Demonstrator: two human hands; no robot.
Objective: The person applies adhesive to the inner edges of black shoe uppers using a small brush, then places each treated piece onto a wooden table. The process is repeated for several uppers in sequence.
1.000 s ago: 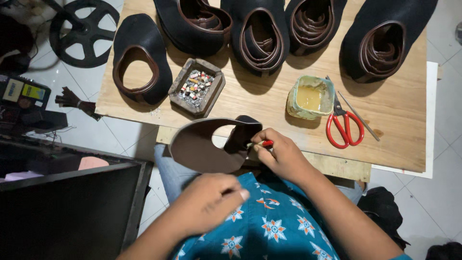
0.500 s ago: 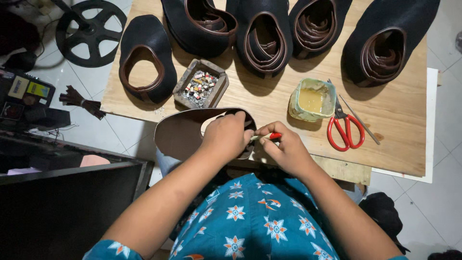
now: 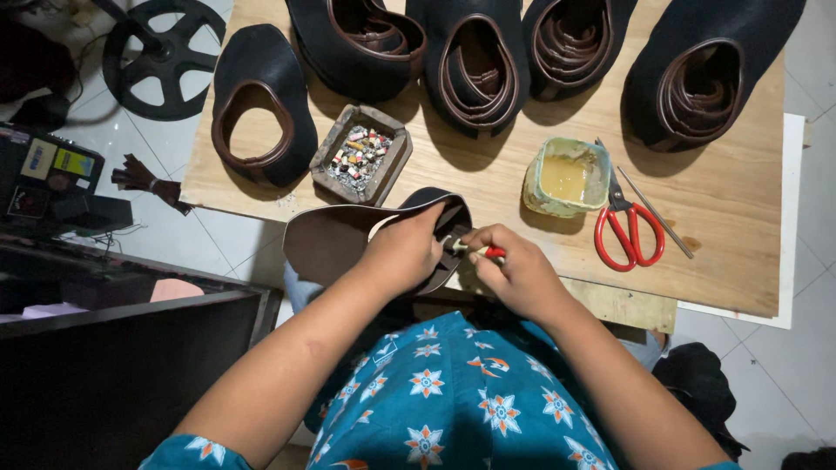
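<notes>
A brown leather shoe upper with a black edge lies over my lap at the table's near edge. My left hand grips its right side, fingers curled over the rim. My right hand pinches a small red-handled tool against that same rim, right beside my left fingers. The tool's tip is hidden between the two hands.
On the wooden table lie several black shoe uppers with brown trim, a small tray of mixed bits, a pot of yellow glue, red scissors and a thin rod. A black reel rests on the floor, left.
My left hand rose from my lap to the shoe upper and gripped its rim. The upper shifted a little leftward. My right hand stayed at the rim with the tool.
</notes>
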